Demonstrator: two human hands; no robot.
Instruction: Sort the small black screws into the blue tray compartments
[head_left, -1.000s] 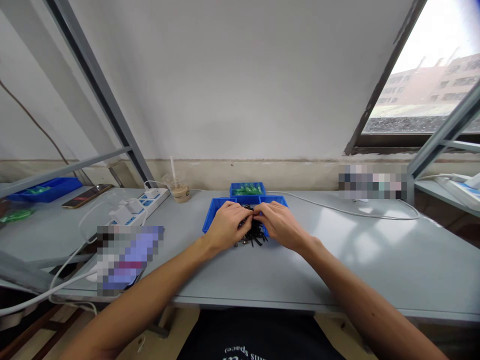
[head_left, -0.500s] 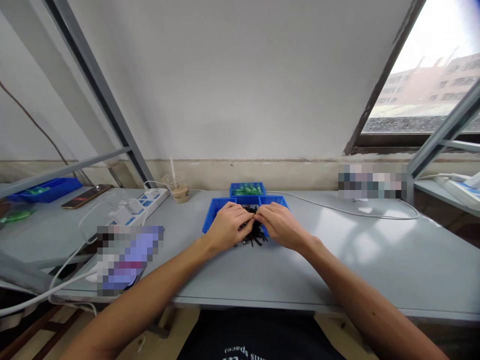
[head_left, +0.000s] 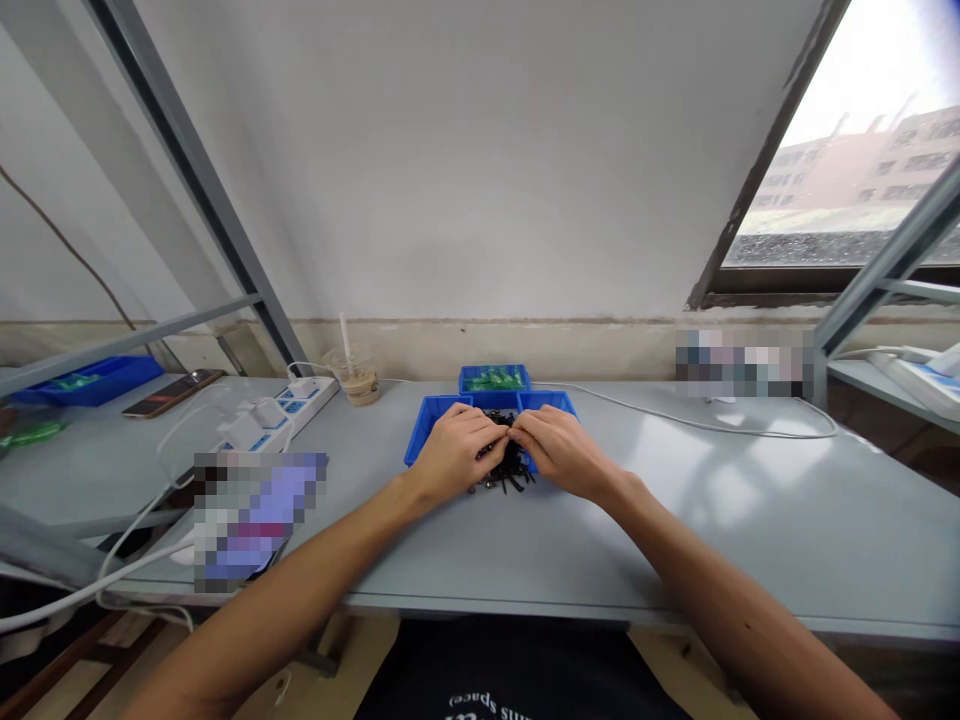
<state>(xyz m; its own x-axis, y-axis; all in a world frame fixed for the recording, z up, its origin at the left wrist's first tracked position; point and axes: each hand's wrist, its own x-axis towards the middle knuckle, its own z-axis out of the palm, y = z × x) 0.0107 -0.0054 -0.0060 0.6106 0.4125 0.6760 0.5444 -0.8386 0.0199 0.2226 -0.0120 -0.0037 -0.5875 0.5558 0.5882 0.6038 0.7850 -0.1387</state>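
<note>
My left hand (head_left: 455,450) and my right hand (head_left: 559,446) meet fingertip to fingertip over a heap of small black parts (head_left: 508,470) on the grey table (head_left: 720,520). Both hands have their fingers curled and pinched together; what they hold between the tips is too small to name. Right behind the hands stand two blue trays side by side, the left tray (head_left: 427,422) and the right tray (head_left: 555,400). A third blue tray (head_left: 493,378) with green parts stands further back.
A white power strip (head_left: 289,402) with plugs and cables lies at the left, with a plastic cup and straw (head_left: 358,378) behind it. A phone (head_left: 172,391) and another blue tray (head_left: 90,380) sit far left. A white cable (head_left: 690,422) runs across the right side.
The hands have stayed in place over the black parts; only the fingertips have shifted slightly.
</note>
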